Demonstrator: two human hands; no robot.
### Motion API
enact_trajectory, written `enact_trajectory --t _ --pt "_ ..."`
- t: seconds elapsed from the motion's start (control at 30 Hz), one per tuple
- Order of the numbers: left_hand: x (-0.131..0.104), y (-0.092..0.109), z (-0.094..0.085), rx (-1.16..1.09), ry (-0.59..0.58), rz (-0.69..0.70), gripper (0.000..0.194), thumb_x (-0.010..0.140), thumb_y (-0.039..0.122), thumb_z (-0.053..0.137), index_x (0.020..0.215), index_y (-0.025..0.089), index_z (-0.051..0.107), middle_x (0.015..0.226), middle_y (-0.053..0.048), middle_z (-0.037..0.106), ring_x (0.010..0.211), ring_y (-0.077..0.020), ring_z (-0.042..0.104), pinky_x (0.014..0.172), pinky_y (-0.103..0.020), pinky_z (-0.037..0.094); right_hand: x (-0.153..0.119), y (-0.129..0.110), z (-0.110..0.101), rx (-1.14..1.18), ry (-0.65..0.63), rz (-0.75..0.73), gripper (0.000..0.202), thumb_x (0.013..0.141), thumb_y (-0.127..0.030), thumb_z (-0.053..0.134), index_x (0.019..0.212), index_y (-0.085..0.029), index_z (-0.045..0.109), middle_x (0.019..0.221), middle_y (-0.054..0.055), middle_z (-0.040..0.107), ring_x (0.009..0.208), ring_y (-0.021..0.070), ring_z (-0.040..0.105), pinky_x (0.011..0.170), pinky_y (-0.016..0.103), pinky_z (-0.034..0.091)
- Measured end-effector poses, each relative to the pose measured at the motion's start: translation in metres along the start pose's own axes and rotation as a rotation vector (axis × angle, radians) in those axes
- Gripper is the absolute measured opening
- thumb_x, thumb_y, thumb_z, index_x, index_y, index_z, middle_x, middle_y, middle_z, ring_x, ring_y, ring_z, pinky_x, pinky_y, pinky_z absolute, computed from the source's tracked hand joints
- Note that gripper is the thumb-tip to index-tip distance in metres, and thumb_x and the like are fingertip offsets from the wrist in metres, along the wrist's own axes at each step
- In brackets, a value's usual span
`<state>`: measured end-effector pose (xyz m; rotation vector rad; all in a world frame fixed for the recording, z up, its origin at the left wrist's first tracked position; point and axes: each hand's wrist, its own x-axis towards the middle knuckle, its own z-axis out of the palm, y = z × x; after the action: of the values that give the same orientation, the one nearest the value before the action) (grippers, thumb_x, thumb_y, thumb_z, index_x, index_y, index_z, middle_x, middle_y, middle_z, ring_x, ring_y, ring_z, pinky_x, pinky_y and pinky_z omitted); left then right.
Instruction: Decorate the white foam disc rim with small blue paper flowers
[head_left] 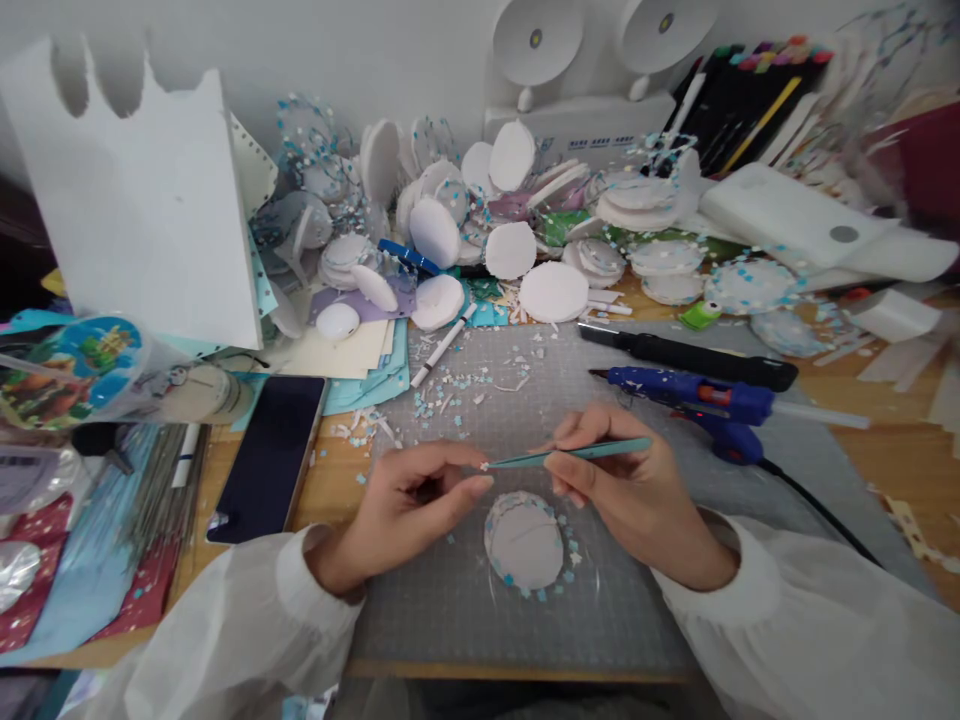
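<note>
Bare mat (420, 620) spans lower centre, near the tabletop (334, 485) edge. The right hand (634, 492) grips near-level tweezers (611, 448) pointing left; the left hand (405, 505) has fingers slightly apart.

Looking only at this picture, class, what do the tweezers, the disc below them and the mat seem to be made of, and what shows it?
Tweezers: probably metal with a smooth teal coating, judging by their slim, evenly coloured body.
Disc: likely paper or card, matte white; its flat face shows little shine.
Mat: perhaps plastic or rubber, low-sheen grey; its fine grid suggests a cutting mat.
</note>
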<state>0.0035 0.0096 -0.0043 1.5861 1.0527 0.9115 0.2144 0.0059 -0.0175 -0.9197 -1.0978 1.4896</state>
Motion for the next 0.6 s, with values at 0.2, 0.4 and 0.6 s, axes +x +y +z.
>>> enact_trajectory --t 0.2,0.4,0.6 --pt "0.0006 -0.0006 0.001 0.001 0.009 -0.048 0.016 0.084 0.026 0.062 0.087 0.014 0.072 0.049 0.004 0.047 0.041 -0.006 0.036 0.038 -0.016 0.028 0.0017 -0.0022 0.0017 -0.025 0.018 0.003 0.018 0.079 -0.029 0.072 0.076 -0.022 0.056 0.074 -0.001 0.059 0.052 0.0086 0.057 0.038 0.019 0.044" --pt "0.0023 0.0004 0.0025 -0.065 0.002 -0.074 0.013 0.084 0.023 0.063 0.081 0.014 0.071 0.049 0.005 0.048 0.041 -0.0051 0.035 0.037 -0.016 0.026 0.0013 -0.0035 0.0028 -0.017 0.012 -0.056 0.014 0.08 -0.022 0.071 0.076 -0.022 0.058 0.074 -0.002 0.058 0.052 0.0075 0.058 0.038 0.018 0.044" --pt "0.0045 0.0013 0.0032 -0.152 0.022 -0.125 0.011 0.081 0.021 0.064 0.073 0.014 0.066 0.044 0.007 0.044 0.037 -0.0047 0.033 0.035 -0.016 0.023 -0.002 -0.0102 0.0051 -0.117 0.028 -0.153 0.013 0.079 -0.014 0.07 0.077 -0.022 0.06 0.078 -0.001 0.059 0.053 0.0076 0.059 0.04 0.019 0.044"
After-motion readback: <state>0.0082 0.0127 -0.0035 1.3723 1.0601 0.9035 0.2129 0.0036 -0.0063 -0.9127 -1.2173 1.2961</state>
